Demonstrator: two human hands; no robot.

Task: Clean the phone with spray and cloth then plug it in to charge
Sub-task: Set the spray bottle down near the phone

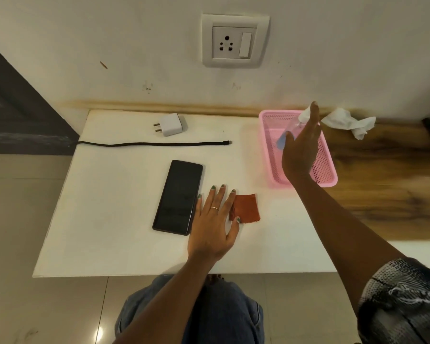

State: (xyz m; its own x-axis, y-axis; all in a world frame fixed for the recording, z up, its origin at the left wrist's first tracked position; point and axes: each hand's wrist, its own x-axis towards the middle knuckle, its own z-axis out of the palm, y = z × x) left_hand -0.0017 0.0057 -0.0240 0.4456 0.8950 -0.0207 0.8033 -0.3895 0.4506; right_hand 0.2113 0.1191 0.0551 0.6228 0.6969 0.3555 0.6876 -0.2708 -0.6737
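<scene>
Denim-covered knees sat lowest, at the edge of the white surface. Left hand lay flat with fingers spread, holding nothing, thumb on the rust-colored cloth at 3 o'clock of the black phone. Right hand was open over the pink basket, not gripping the spray bottle under it. Charger adapter and cable sat at 12 o'clock of the phone.
</scene>
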